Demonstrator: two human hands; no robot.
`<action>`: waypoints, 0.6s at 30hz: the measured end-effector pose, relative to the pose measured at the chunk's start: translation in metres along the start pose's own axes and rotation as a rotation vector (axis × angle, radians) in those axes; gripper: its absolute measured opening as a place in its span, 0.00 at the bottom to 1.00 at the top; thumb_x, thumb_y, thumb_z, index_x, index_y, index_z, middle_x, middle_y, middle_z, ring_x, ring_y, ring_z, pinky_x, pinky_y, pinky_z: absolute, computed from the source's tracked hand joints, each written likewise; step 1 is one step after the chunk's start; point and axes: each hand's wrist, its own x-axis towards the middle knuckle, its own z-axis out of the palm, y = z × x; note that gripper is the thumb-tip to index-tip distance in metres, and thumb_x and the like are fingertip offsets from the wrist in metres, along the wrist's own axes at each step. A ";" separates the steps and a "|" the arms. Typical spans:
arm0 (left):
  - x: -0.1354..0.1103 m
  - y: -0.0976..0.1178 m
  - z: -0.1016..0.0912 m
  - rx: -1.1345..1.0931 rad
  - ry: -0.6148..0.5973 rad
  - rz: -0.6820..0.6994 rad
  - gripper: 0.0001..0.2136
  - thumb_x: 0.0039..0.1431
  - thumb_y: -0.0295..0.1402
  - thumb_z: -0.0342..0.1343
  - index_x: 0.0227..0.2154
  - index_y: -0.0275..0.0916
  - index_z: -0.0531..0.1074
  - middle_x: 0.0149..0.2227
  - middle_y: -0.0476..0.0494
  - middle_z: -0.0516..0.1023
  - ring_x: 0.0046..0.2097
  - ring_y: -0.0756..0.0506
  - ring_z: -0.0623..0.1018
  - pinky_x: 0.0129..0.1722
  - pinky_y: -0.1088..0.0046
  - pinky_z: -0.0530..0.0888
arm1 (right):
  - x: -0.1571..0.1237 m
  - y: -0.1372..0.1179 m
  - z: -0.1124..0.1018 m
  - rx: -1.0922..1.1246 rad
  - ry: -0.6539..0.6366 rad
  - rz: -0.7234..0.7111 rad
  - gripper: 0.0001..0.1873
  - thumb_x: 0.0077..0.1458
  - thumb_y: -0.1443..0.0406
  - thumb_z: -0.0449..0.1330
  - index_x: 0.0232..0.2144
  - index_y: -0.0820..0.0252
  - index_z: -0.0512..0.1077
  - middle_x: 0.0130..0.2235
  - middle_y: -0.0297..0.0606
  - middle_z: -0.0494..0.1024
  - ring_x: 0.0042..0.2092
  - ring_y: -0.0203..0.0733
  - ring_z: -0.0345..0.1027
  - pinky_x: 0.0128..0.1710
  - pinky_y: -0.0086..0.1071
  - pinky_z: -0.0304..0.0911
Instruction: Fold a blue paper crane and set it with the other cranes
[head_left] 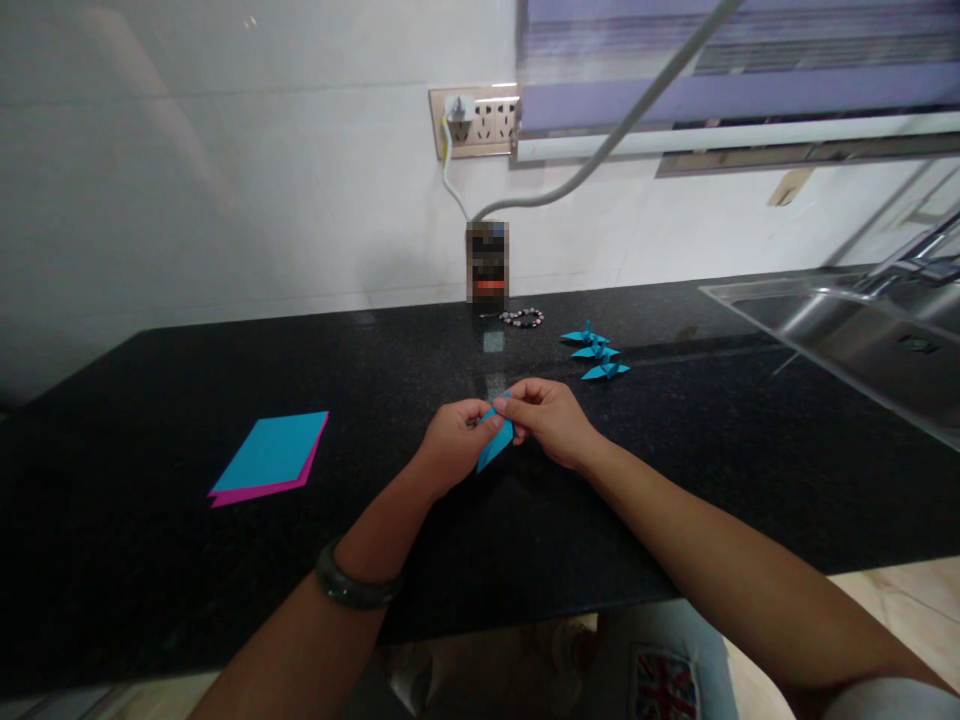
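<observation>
A partly folded piece of blue origami paper (496,448) is held between my two hands, above the dark countertop. My left hand (456,440) pinches its left side with thumb and fingers. At its upper right, my right hand (551,418) pinches the top edge, fingers curled. The paper's lower point hangs down towards me; its upper part is partly hidden by my fingers. Beyond my right hand stand three folded blue paper cranes (606,371) in a close row. Off to the left lies a stack of blue and magenta paper sheets (274,452).
A black speckled countertop (405,370) runs along a white tiled wall. A phone-like object (487,262), blurred out, leans there beside a beaded bracelet (523,318). A wall socket (480,122) has a plugged-in cable. At the right is a steel sink (832,360) with a faucet (919,255).
</observation>
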 end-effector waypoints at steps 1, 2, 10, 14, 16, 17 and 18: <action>0.000 0.000 0.001 -0.012 -0.002 -0.003 0.13 0.51 0.39 0.50 0.26 0.33 0.71 0.24 0.45 0.73 0.26 0.50 0.71 0.25 0.76 0.66 | 0.000 0.000 0.000 -0.001 0.001 0.001 0.10 0.42 0.62 0.61 0.21 0.64 0.66 0.14 0.27 0.65 0.16 0.28 0.57 0.16 0.23 0.57; 0.000 -0.001 0.001 -0.023 -0.005 -0.009 0.13 0.51 0.39 0.50 0.27 0.33 0.70 0.24 0.45 0.73 0.26 0.50 0.71 0.25 0.76 0.66 | 0.000 0.000 0.000 -0.001 0.001 0.003 0.10 0.43 0.62 0.61 0.21 0.64 0.66 0.13 0.27 0.65 0.16 0.28 0.58 0.16 0.23 0.57; 0.001 0.001 0.004 -0.091 0.021 -0.042 0.13 0.51 0.40 0.51 0.29 0.33 0.70 0.25 0.45 0.75 0.27 0.49 0.73 0.25 0.76 0.67 | 0.001 -0.001 0.000 0.019 0.015 0.005 0.07 0.43 0.64 0.58 0.22 0.64 0.68 0.13 0.27 0.65 0.16 0.28 0.57 0.16 0.23 0.58; 0.002 0.000 0.003 -0.101 0.035 -0.012 0.13 0.51 0.40 0.51 0.30 0.34 0.70 0.26 0.44 0.75 0.27 0.49 0.74 0.26 0.75 0.68 | 0.001 -0.002 0.000 0.028 0.004 0.017 0.07 0.43 0.64 0.59 0.23 0.64 0.68 0.14 0.27 0.65 0.16 0.28 0.58 0.17 0.23 0.58; 0.002 -0.001 0.002 -0.090 0.049 -0.008 0.13 0.51 0.40 0.51 0.30 0.34 0.70 0.26 0.44 0.75 0.27 0.49 0.74 0.26 0.75 0.68 | 0.001 -0.003 0.000 0.046 -0.010 0.021 0.08 0.43 0.63 0.60 0.24 0.64 0.69 0.16 0.28 0.67 0.17 0.27 0.59 0.18 0.24 0.59; 0.002 -0.001 0.002 -0.084 0.062 -0.010 0.13 0.51 0.40 0.51 0.29 0.34 0.70 0.26 0.44 0.75 0.27 0.49 0.73 0.26 0.75 0.68 | 0.000 -0.002 0.000 0.062 -0.017 0.023 0.09 0.43 0.63 0.60 0.25 0.64 0.70 0.18 0.29 0.68 0.18 0.27 0.60 0.19 0.24 0.60; 0.002 -0.002 0.002 -0.083 0.075 -0.014 0.13 0.51 0.41 0.51 0.29 0.34 0.70 0.25 0.44 0.75 0.27 0.49 0.73 0.27 0.75 0.68 | 0.000 -0.002 0.000 0.078 -0.026 0.025 0.10 0.43 0.62 0.61 0.27 0.64 0.70 0.20 0.29 0.69 0.19 0.27 0.61 0.19 0.24 0.61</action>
